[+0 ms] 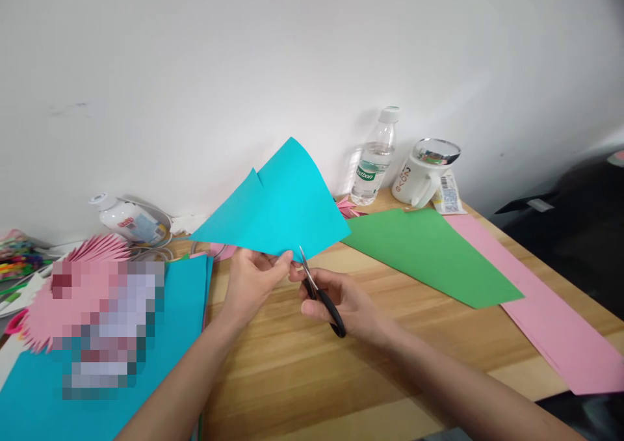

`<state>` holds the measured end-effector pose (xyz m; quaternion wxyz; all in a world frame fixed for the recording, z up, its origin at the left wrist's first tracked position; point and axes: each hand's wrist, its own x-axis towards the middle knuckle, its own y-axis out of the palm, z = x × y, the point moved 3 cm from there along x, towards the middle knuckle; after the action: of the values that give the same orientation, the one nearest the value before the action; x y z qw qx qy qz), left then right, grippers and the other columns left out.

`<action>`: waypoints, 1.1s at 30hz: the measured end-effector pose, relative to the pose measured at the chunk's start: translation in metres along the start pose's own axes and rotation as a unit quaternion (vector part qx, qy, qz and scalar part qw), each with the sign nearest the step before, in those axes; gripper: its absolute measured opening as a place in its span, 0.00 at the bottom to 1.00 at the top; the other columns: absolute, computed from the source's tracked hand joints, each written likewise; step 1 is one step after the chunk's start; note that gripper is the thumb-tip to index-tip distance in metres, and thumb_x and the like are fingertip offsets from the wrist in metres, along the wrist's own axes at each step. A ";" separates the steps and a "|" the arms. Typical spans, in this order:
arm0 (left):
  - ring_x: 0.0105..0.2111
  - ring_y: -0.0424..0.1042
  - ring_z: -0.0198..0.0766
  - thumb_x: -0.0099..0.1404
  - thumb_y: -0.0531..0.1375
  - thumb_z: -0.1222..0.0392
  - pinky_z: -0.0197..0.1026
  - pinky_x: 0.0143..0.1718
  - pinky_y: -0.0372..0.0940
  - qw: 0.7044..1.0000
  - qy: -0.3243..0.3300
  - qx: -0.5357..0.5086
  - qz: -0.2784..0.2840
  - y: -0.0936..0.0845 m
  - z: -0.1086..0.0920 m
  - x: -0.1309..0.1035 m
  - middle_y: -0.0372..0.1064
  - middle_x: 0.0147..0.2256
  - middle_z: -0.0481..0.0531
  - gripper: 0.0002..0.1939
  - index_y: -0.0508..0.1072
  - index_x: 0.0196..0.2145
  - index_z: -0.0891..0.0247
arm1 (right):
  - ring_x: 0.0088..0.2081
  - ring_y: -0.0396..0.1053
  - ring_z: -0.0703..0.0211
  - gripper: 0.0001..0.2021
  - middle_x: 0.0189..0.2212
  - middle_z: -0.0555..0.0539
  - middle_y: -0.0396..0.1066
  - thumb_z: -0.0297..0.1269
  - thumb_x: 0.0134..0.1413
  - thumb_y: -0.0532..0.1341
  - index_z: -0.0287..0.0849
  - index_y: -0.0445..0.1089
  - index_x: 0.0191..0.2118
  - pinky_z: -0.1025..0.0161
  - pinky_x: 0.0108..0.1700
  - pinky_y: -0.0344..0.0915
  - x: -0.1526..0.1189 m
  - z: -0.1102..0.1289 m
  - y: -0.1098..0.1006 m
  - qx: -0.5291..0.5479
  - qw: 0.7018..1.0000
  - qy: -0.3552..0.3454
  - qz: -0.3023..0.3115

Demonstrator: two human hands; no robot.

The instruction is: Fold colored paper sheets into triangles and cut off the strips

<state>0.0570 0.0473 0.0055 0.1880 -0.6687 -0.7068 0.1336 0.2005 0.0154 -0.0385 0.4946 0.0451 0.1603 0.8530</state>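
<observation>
My left hand [256, 278] pinches the lower edge of a bright blue sheet of paper [285, 207], which is held up above the table. The sheet has a pointed top and a small notch on its upper left edge. In my right hand [346, 301] is a pair of scissors [325, 304] with black handles. Their blades point up and left, at the sheet's bottom edge close to my left thumb. Whether the blades have cut into the paper there, I cannot tell. My right fingers are partly hidden behind the scissors.
On the wooden table [292, 376], a green sheet [429, 252] overlaps pink paper [560, 337] at right. A water bottle [373, 161] and white mug [414, 181] stand by the wall. Blue sheets [180, 337], a pink pleated paper piece [73, 298] and a white bottle [129, 220] are at left.
</observation>
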 end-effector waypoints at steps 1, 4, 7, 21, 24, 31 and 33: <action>0.16 0.66 0.35 0.50 0.61 0.53 0.35 0.17 0.57 1.000 0.000 0.001 -0.001 0.000 0.000 0.000 0.71 0.16 0.52 0.14 0.73 0.14 0.65 | 0.30 0.58 0.65 0.25 0.29 0.52 0.60 0.48 0.37 0.69 0.41 0.68 0.42 0.65 0.35 0.57 0.000 0.000 0.000 -0.002 1.000 -0.004 0.001; 0.16 0.66 0.35 0.50 0.61 0.53 0.35 0.17 0.57 1.000 0.008 -0.009 -0.002 0.000 -0.001 0.000 0.72 0.17 0.52 0.14 0.74 0.14 0.66 | 0.30 0.58 0.65 0.24 0.28 0.52 0.60 0.48 0.38 0.69 0.41 0.68 0.42 0.66 0.33 0.58 0.000 -0.002 0.000 -0.007 1.000 -0.007 0.003; 0.19 0.69 0.37 0.51 0.61 0.54 0.35 0.20 0.60 1.000 0.014 -0.027 0.006 0.001 -0.003 0.000 0.72 0.18 0.53 0.14 0.73 0.15 0.65 | 0.30 0.59 0.65 0.24 0.28 0.52 0.61 0.48 0.37 0.69 0.41 0.68 0.41 0.65 0.33 0.58 0.000 -0.002 0.000 -0.010 1.000 -0.001 -0.001; 0.18 0.69 0.38 0.47 0.63 0.56 0.35 0.18 0.59 0.998 -0.015 -0.053 -0.014 0.001 -0.004 -0.003 0.69 0.14 0.49 0.11 0.71 0.13 0.63 | 0.29 0.58 0.65 0.24 0.27 0.52 0.61 0.48 0.38 0.69 0.41 0.69 0.41 0.65 0.32 0.57 -0.002 -0.001 0.001 -0.012 1.000 0.004 -0.004; 0.18 0.69 0.38 0.48 0.63 0.56 0.35 0.18 0.59 0.999 -0.007 -0.045 -0.016 0.001 -0.006 -0.003 0.69 0.14 0.50 0.12 0.71 0.13 0.64 | 0.28 0.58 0.66 0.24 0.27 0.52 0.61 0.48 0.37 0.69 0.41 0.68 0.41 0.65 0.32 0.56 -0.002 0.000 0.001 -0.020 1.000 0.006 -0.009; 0.17 0.68 0.36 0.51 0.60 0.53 0.36 0.18 0.57 1.000 -0.004 0.005 0.000 0.001 -0.002 -0.002 0.72 0.17 0.52 0.15 0.72 0.14 0.65 | 0.26 0.55 0.68 0.23 0.25 0.54 0.58 0.47 0.38 0.69 0.40 0.67 0.40 0.66 0.30 0.54 -0.001 0.002 0.001 -0.022 1.000 0.003 -0.005; 0.19 0.69 0.38 0.51 0.60 0.53 0.36 0.20 0.59 1.000 -0.007 0.000 0.001 0.001 -0.002 -0.003 0.72 0.17 0.52 0.15 0.72 0.14 0.64 | 0.26 0.54 0.68 0.23 0.25 0.54 0.58 0.47 0.38 0.68 0.40 0.67 0.40 0.66 0.29 0.53 -0.001 0.001 0.001 -0.020 1.000 0.003 -0.006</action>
<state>0.0590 0.0448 0.0065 0.1829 -0.6687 -0.7073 0.1383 0.2003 0.0139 -0.0366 0.5002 0.0311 0.1449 0.8531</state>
